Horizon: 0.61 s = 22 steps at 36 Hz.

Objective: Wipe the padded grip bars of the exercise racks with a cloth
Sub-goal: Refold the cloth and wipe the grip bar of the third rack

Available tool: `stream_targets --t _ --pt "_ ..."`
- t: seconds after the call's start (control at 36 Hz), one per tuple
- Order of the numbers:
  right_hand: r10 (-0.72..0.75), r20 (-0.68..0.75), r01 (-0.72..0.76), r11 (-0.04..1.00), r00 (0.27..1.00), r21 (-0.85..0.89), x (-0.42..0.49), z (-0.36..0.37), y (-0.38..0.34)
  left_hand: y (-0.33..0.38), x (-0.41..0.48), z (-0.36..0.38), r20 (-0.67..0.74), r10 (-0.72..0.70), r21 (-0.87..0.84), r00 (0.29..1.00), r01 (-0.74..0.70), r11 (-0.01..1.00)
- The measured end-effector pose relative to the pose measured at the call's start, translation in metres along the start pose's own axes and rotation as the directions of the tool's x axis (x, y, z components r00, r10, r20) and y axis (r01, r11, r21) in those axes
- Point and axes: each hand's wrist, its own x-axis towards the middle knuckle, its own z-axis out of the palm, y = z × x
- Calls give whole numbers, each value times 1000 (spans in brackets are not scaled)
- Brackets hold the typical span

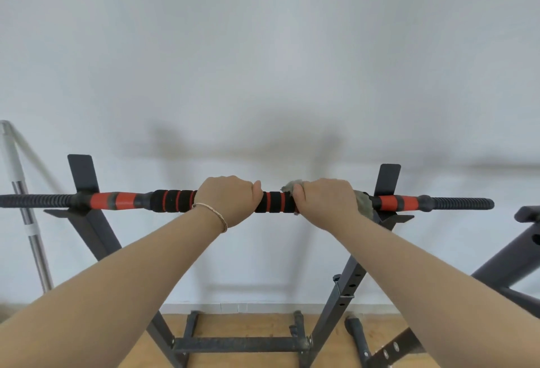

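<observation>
Gripping the padded bar (178, 200), left hand (230, 199) bare, right hand (325, 201) fingers clamping cloth (362, 201).

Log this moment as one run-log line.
stage: wipe padded bar | left grip: holds bar bare | right grip: holds cloth on bar | bar: on rack

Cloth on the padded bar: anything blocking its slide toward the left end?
Yes: the left hand grips the padded bar just beside the cloth held by the right hand, a short stretch of foam between them. Past the left hand, nothing visible sits on the foam.
</observation>
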Motion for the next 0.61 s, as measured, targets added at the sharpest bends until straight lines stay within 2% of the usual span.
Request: stream_targets --t 0.03,0.06,0.11,0.14,0.19,0.22,0.28,0.31,0.33,0.39,0.44,0.5,0.56,0.61 --pt "-24 133 10 994 991 108 8 1 4 2 -4 0 -35 18 27 999 -17 1000" --pt "24 291 -87 974 957 208 19 -2 9 4 -8 1 -64 -8 27 998 9 1000" --pt "62 579 -335 863 813 378 35 -12 13 9 -16 -1 -117 -108 -94 987 97 991" --pt "46 620 -368 839 783 402 38 -12 12 9 -17 2 -192 -143 -125 971 121 985" --pt "33 565 -270 900 825 342 37 -12 9 10 -19 2 -224 -146 -107 964 125 986" --pt "32 486 -190 941 873 280 32 -9 7 8 -17 1 -193 -78 -59 978 68 996" --pt "41 268 -92 980 962 179 16 -5 4 1 -6 -1 -43 5 -95 999 -9 995" --pt "49 151 -69 989 987 133 8 -4 2 -3 1 -4 59 -21 -152 998 29 988" --pt "47 45 -51 995 998 89 0 -2 0 -7 8 -8 192 -43 -204 981 82 976" --pt "25 -181 -7 995 983 95 -16 3 -6 -11 19 -15 432 -62 -299 900 207 932" --pt "-10 -350 57 991 937 124 -23 9 -4 -12 20 -16 514 -58 -373 856 284 883" --pt "-27 -333 54 996 942 73 -20 14 -1 -10 19 -13 447 -31 -335 894 200 921" --pt "-44 -203 43 999 978 -8 -13 12 0 -8 13 -9 290 -22 -234 957 94 968" --pt "-43 -27 44 999 999 30 0 6 1 -6 7 -5 168 -55 -180 984 85 980"
